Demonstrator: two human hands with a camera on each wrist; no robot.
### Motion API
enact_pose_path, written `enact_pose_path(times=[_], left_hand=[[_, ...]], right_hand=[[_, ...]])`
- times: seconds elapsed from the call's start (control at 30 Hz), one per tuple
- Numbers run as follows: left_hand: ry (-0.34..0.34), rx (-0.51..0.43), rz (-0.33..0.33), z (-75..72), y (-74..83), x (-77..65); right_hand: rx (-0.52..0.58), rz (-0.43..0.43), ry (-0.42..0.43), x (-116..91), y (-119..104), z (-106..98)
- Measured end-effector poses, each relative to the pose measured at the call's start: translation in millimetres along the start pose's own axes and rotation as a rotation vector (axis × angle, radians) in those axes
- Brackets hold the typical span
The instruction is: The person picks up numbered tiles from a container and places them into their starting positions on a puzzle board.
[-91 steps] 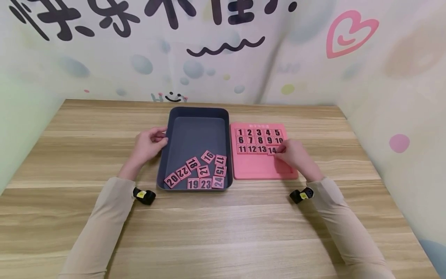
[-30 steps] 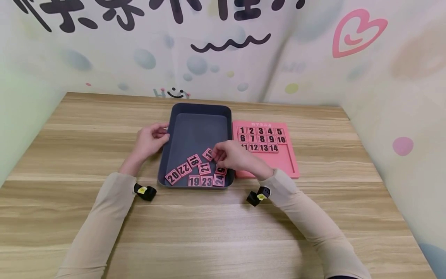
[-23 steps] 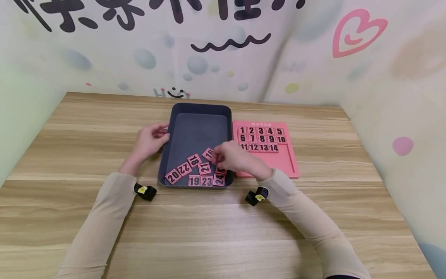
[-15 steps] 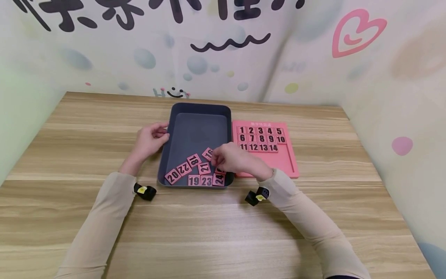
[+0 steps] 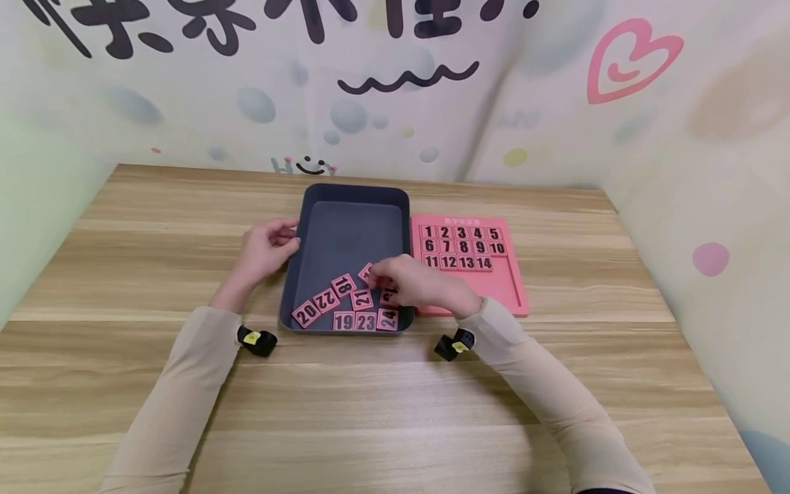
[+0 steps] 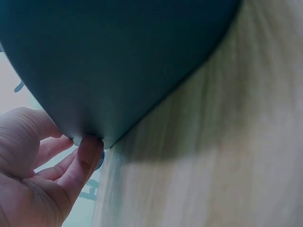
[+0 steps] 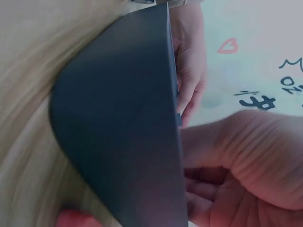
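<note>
In the head view, my left hand (image 5: 265,250) holds the left rim of a dark grey tray (image 5: 354,230). The left wrist view shows the thumb (image 6: 85,156) against the tray wall (image 6: 109,71). My right hand (image 5: 413,280) reaches over the right rim, fingers bent down among pink number tiles. A tile marked 15 (image 5: 389,295) shows under its fingers, and tile 16 (image 5: 366,274) is partly covered. Whether the fingers grip a tile is hidden; in the right wrist view, the tray wall (image 7: 118,109) covers the fingertips of the right hand (image 7: 251,165).
Right of the tray lies a pink board (image 5: 475,285) with tiles 1 to 14 in rows. Several loose tiles, such as 20 (image 5: 306,314) and 23 (image 5: 366,320), lie at the tray's near end. A printed wall (image 5: 382,137) stands behind the wooden table (image 5: 345,412).
My right hand has left tile 14 on the board and moved left into the tray. Lately its fingers shift slightly, and tile 15 moves a little. The left hand stays at the rim.
</note>
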State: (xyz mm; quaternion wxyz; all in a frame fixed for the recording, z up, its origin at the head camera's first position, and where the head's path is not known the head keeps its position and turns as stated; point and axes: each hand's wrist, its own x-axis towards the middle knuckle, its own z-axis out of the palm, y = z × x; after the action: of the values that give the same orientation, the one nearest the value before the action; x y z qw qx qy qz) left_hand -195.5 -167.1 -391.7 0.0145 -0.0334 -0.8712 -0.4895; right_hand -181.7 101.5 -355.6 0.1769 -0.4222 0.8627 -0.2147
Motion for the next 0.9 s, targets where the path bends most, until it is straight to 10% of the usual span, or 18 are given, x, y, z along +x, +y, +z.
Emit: enact_pose_path(times=[0.9], left_hand=[[0.0, -0.005, 0.008, 0.7, -3.0, 0.8]], right_hand=[[-0.257, 0.112, -0.034, 4.4, -1.2, 7.7]])
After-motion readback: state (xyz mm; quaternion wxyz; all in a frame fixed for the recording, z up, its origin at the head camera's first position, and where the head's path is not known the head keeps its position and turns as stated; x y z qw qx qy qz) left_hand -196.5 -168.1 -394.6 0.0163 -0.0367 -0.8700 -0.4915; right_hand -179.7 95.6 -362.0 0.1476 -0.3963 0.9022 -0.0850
